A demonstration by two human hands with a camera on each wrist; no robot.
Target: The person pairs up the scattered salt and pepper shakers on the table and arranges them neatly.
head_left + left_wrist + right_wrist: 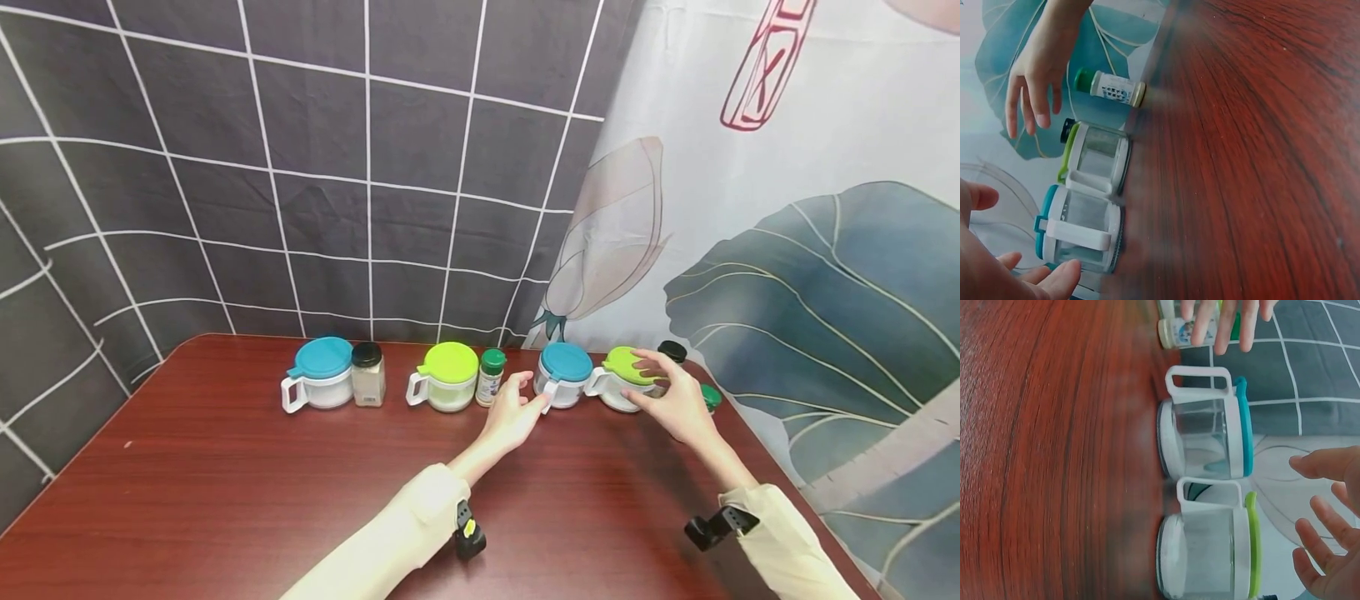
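My left hand hovers just left of a clear seasoning jar with a blue lid and white handle. Its fingers are spread and hold nothing. In the right wrist view those left fingers hang before a green-capped shaker bottle. Over a similar jar with a lime-green lid, my right hand is held with fingers apart. The right wrist view shows a gap between this hand and the green lid. Part of that lid is hidden behind the fingers in the head view.
Left along the table stand another blue-lidded jar, a black-capped bottle, a second green-lidded jar and the green-capped shaker. A black cap and green cap show beyond my right hand. Cloth hangs behind.
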